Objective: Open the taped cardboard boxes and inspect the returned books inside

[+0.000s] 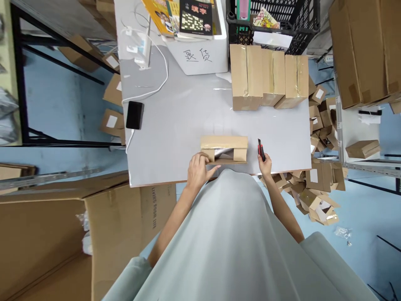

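Note:
A small cardboard box (224,142) lies at the table's front edge with the side facing me partly open. Through the gap, something silvery-grey (222,152) shows inside, too hidden to name. My left hand (199,170) rests at the box's left end, fingers over its corner and thumb stretched along the lower flap. To the right of the box, my right hand (265,164) is closed around a red and black box cutter (261,149), which points away from me and is apart from the box. Whether its blade is out is too small to tell.
Three taped boxes (247,77) stand at the back right, before a black crate (300,25). A white bin (203,58) of books is at the back. A phone (134,115) with a white cable lies left. Opened boxes (316,200) pile up on the floor at right.

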A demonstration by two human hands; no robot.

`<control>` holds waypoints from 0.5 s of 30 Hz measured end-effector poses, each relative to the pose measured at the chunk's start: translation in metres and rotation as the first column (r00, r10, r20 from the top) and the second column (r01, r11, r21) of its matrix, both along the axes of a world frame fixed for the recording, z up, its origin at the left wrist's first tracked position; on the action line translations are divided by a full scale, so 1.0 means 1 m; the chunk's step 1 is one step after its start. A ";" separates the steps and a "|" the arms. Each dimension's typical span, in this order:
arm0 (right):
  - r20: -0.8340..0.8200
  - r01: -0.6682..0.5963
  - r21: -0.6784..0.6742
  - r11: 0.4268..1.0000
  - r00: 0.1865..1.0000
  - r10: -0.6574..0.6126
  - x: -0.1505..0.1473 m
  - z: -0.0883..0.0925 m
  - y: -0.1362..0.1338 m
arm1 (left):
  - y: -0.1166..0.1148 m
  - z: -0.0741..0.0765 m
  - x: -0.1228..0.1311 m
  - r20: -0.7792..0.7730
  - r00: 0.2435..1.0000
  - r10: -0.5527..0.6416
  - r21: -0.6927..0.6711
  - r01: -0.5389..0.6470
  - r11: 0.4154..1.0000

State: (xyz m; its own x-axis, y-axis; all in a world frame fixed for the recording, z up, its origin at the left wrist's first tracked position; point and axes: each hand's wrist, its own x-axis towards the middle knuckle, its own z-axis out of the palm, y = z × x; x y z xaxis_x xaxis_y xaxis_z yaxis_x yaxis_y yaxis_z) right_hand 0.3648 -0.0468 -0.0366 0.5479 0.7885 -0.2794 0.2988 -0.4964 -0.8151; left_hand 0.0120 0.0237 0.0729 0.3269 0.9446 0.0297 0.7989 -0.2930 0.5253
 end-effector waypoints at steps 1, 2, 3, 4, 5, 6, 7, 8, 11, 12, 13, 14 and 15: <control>0.072 0.013 -0.034 0.999 0.997 -0.010 0.010 -0.008 0.001 | -0.002 0.001 0.001 0.029 0.999 0.014 -0.008 -0.014 1.000; 0.119 0.032 -0.066 0.997 0.993 -0.024 0.019 -0.015 0.001 | -0.004 0.002 0.002 0.058 0.998 0.029 -0.018 -0.028 0.999; 0.146 0.052 -0.093 0.994 0.989 -0.039 0.026 -0.020 0.002 | -0.006 0.003 0.002 0.085 0.995 0.045 -0.031 -0.042 0.999; 0.155 0.061 -0.110 0.992 0.987 -0.043 0.032 -0.025 0.002 | -0.008 0.004 0.002 0.111 0.992 0.060 -0.045 -0.055 0.997; 0.160 0.065 -0.122 0.990 0.986 -0.045 0.037 -0.029 0.002 | -0.009 0.004 0.003 0.133 0.988 0.075 -0.058 -0.067 0.996; 0.169 0.068 -0.133 0.989 0.985 -0.045 0.041 -0.031 0.002 | -0.011 0.004 0.003 0.151 0.985 0.088 -0.070 -0.078 0.995; 0.179 0.069 -0.144 0.987 0.983 -0.043 0.044 -0.034 0.002 | -0.013 0.004 0.004 0.165 0.981 0.102 -0.081 -0.090 0.993; 0.188 0.068 -0.152 0.986 0.981 -0.038 0.046 -0.035 0.001 | -0.014 0.003 0.004 0.176 0.977 0.121 -0.093 -0.105 0.990; 0.212 0.052 -0.165 0.985 0.977 -0.016 0.051 -0.037 0.001 | -0.019 0.000 0.004 0.193 0.965 0.178 -0.159 -0.149 0.976; 0.218 0.044 -0.164 0.985 0.976 -0.007 0.052 -0.037 0.002 | -0.020 -0.002 0.003 0.194 0.962 0.194 -0.190 -0.157 0.969; 0.224 0.037 -0.162 0.986 0.975 0.000 0.053 -0.037 0.004 | -0.022 -0.005 0.002 0.194 0.959 0.207 -0.224 -0.162 0.961; 0.232 0.033 -0.158 0.987 0.973 0.005 0.054 -0.035 0.005 | -0.024 -0.008 0.000 0.194 0.956 0.219 -0.263 -0.164 0.951; 0.243 0.032 -0.153 0.988 0.970 0.007 0.054 -0.033 0.007 | -0.027 -0.011 -0.002 0.194 0.954 0.231 -0.305 -0.165 0.938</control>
